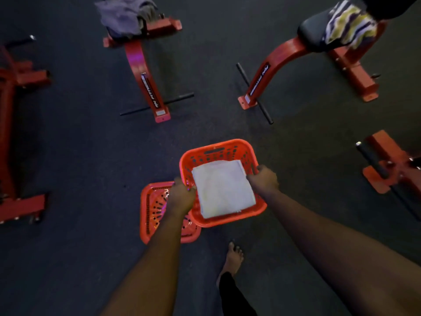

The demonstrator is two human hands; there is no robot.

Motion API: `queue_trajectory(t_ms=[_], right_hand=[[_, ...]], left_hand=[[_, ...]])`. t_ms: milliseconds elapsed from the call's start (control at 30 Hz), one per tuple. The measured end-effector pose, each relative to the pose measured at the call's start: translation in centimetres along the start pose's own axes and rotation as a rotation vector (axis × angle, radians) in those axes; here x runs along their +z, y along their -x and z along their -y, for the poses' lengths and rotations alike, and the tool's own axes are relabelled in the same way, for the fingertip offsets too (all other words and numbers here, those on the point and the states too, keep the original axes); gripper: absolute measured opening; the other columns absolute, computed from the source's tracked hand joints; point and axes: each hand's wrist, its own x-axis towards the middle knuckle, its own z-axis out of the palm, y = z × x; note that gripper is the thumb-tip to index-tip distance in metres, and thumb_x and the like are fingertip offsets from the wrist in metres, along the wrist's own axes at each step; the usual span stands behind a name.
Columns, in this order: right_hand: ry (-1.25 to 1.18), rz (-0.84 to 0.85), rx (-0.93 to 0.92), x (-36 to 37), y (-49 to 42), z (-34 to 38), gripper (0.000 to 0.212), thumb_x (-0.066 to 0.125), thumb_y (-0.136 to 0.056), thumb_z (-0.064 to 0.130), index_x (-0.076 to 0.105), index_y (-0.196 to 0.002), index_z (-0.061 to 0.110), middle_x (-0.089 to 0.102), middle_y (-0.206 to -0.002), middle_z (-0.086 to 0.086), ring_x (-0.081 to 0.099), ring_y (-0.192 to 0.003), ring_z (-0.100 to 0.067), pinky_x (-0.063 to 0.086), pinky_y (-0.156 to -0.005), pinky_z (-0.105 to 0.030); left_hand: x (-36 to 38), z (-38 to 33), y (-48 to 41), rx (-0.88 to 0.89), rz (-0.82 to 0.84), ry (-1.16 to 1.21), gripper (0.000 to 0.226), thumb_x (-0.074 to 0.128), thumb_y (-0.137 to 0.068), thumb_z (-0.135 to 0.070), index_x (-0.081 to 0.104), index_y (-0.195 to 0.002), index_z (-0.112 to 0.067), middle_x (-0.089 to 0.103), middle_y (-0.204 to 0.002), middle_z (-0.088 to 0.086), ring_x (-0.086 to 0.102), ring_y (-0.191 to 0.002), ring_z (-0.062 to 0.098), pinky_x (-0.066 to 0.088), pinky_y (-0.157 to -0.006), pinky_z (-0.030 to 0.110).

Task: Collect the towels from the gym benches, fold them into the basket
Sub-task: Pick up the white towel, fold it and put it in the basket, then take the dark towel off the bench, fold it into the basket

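1. Step in hand: one white towel point(224, 188) lies folded flat inside the orange basket point(227, 221), and both hands hold that basket. I judge this to be the carry between pickups, with two towels still to collect.
2. The left hand point(182, 197) grips the basket's left rim, fingers curled over the edge, just beside the towel's corner.
3. The right hand point(264, 179) grips the opposite rim the same way, fingers hooked inside the wall. The folded towel sits between the two hands.
4. A second orange basket point(155, 208) rests on the floor point(79, 144) under the left hand and wrist. The held basket overlaps it and looks raised, though I cannot tell by how much.
5. Far ahead of the left hand, a crumpled grey towel point(123, 14) sits on a red-framed table point(145, 85). Far ahead and outward of the right hand, a striped towel point(348, 26) hangs over another table point(312, 26).
6. Next move, as I judge it: bring the basket close to one table, set it down, and free both hands, since loose cloth needs two hands to fold.
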Motion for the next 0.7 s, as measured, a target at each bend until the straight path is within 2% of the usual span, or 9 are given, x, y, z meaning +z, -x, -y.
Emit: queue_trajectory(t_ms=[67,167,267,467,600,700], right_hand=[[-0.016,0.037,-0.061,0.3,0.1,0.9,0.046,0.055,-0.07,0.036,0.069,-0.107,0.012,0.071,-0.109,-0.016,0.066,-0.105,-0.034,0.053,-0.087,-0.037],[-0.021,0.047,-0.139,0.7,1.2,3.4,0.025,0.061,-0.08,0.024,0.073,-0.097,0.01,0.073,-0.101,-0.015,0.068,-0.101,-0.031,0.049,-0.079,-0.031],[-0.029,0.055,-0.234,1.4,3.6,7.4,0.013,0.059,-0.079,0.017,0.068,-0.073,0.009,0.072,-0.08,-0.012,0.069,-0.089,-0.031,0.041,-0.065,-0.028],[-0.076,0.088,-0.436,4.2,10.5,17.7,0.012,0.065,-0.082,0.016,0.074,-0.087,0.011,0.076,-0.093,-0.014,0.07,-0.095,-0.029,0.051,-0.081,-0.033],[-0.1,0.142,-0.533,7.1,15.4,24.1,0.01,0.064,-0.081,0.019,0.068,-0.072,0.021,0.076,-0.09,-0.011,0.072,-0.089,-0.029,0.056,-0.085,-0.036],[-0.138,0.172,-0.632,11.6,21.3,30.7,0.014,0.064,-0.079,0.02,0.064,-0.065,0.022,0.075,-0.082,-0.011,0.073,-0.081,-0.031,0.059,-0.08,-0.042]], left_hand=[[-0.9,0.2,0.1,0.014,-0.002,0.011,0.043,0.061,-0.088,-0.022,0.046,-0.12,0.003,0.061,-0.117,0.029,0.058,-0.111,0.042,0.045,-0.087,0.041],[-3.4,0.4,0.5,0.036,0.007,0.053,0.043,0.06,-0.089,-0.022,0.045,-0.124,0.0,0.064,-0.113,0.026,0.06,-0.108,0.04,0.045,-0.085,0.039],[-7.6,0.8,1.8,0.096,-0.017,0.096,0.043,0.06,-0.091,-0.02,0.047,-0.127,-0.001,0.067,-0.112,0.022,0.063,-0.107,0.034,0.047,-0.085,0.036],[-18.9,4.8,4.5,0.155,-0.18,0.229,0.039,0.06,-0.092,-0.02,0.05,-0.125,-0.003,0.07,-0.1,0.016,0.065,-0.099,0.028,0.048,-0.084,0.033],[-26.2,9.1,6.3,0.161,-0.276,0.252,0.037,0.058,-0.093,-0.021,0.05,-0.125,-0.003,0.071,-0.1,0.016,0.064,-0.099,0.028,0.045,-0.079,0.027],[-34.0,15.6,8.2,0.141,-0.357,0.256,0.037,0.057,-0.094,-0.022,0.05,-0.125,-0.004,0.071,-0.102,0.017,0.063,-0.1,0.027,0.043,-0.077,0.027]])
